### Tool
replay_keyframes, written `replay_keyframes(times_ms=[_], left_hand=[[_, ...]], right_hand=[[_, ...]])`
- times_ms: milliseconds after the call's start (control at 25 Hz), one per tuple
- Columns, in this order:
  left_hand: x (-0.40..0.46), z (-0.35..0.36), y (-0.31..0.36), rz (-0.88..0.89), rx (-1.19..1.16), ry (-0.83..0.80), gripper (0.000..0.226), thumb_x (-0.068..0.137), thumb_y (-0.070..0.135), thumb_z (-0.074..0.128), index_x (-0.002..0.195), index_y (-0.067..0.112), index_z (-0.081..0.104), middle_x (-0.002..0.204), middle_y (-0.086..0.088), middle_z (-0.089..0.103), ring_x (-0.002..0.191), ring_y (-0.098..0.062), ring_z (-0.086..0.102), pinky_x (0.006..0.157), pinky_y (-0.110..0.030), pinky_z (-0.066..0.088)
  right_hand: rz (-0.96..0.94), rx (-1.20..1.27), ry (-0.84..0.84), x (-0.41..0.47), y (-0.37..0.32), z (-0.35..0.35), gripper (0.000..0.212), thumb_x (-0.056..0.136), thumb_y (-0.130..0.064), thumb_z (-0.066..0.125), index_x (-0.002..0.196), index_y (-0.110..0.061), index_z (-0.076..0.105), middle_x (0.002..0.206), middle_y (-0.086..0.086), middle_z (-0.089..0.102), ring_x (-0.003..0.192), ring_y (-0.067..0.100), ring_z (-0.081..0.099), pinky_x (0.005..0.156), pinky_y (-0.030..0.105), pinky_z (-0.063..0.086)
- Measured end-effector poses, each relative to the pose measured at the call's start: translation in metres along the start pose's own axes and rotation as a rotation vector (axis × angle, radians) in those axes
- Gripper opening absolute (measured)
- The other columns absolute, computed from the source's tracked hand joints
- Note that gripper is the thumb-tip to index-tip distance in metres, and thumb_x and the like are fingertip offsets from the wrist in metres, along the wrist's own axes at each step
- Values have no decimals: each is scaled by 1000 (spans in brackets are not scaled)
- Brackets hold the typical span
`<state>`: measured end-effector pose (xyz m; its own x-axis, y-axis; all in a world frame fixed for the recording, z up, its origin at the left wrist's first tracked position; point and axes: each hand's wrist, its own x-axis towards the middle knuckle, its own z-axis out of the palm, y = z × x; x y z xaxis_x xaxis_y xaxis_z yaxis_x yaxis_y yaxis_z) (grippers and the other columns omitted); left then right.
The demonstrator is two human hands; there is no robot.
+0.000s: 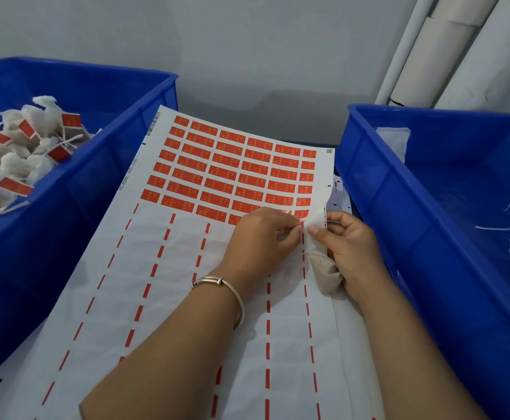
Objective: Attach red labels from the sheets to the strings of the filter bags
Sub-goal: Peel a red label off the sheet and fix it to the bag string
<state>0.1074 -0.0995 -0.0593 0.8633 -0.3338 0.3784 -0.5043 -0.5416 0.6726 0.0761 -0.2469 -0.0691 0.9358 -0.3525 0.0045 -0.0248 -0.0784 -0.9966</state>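
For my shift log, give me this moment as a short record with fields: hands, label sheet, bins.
left hand: pinching a red label at the sheet's right edge
right hand: holding a filter bag, thumb at the sheet's lifted edge
label sheet: far rows full, near rows peeled
left bin: labelled bags
right bin: a few unlabelled bags

Two blue bins, left bin [144, 122] and right bin [399, 189], flanking the middle; grey wall [217, 40] behind. Pale tubes [447, 56] leaning in the far right corner; silver bracelet [235, 294] nearer.
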Motion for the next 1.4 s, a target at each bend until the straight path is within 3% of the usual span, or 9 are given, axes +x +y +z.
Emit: replay_keyframes(times_ms=[280, 440, 760, 880, 1120, 1240, 1400], left_hand=[[-1, -3, 2, 36, 7, -13, 24, 83, 25, 68, 105, 16, 72, 101, 1, 72, 84, -6, 61, 81, -20, 50], [-1, -4, 5, 88, 60, -11, 21, 85, 22, 67, 102, 13, 73, 97, -2, 72, 85, -16, 63, 82, -29, 53], [-2, -3, 4, 129, 78, 37, 17, 83, 21, 68, 96, 11, 75, 89, -3, 73, 78, -16, 64, 73, -24, 52], [-2, -1, 2, 113, 49, 61, 18, 83, 23, 68, 95, 12, 75, 88, 0, 73, 76, -12, 63, 70, -15, 48], [0, 5, 0, -60, -47, 110, 17, 83, 27, 67, 93, 17, 75, 90, 8, 72, 70, 5, 54, 67, -5, 37], [1, 5, 0, -187, -146, 147, 6, 84, 27, 65, 80, 26, 69, 79, 17, 65, 69, 2, 56, 62, -5, 38], [8, 4, -5, -462, -249, 227, 20, 89, 27, 58, 69, 29, 57, 72, 14, 59, 68, -8, 57, 55, -11, 38]], right_hand=[[-34, -42, 21, -1, 2, 0, 13, 80, -25, 72, 87, -33, 65, 87, -23, 71, 80, -2, 68, 61, 14, 54], [-29, -33, 1, -1, 2, -1, 10, 80, -25, 72, 86, -31, 66, 86, -22, 72, 79, 2, 70, 65, 19, 56], [-24, -9, -10, -1, 2, -1, 11, 79, -25, 71, 87, -29, 66, 85, -19, 73, 77, 4, 71, 61, 19, 56], [-25, -4, -12, -2, 3, -1, 12, 79, -25, 72, 89, -29, 66, 88, -17, 73, 80, 6, 71, 64, 22, 57], [-28, 40, -19, -2, 2, 0, 12, 78, -24, 73, 87, -30, 66, 90, -17, 73, 83, 6, 71, 65, 22, 57], [-19, 44, -15, -1, 2, 0, 14, 79, -23, 73, 90, -28, 66, 92, -17, 73, 83, 7, 71, 66, 24, 58], [4, 42, -2, 0, 3, -1, 10, 83, -20, 70, 89, -27, 67, 90, -15, 73, 82, 8, 71, 65, 25, 58]])
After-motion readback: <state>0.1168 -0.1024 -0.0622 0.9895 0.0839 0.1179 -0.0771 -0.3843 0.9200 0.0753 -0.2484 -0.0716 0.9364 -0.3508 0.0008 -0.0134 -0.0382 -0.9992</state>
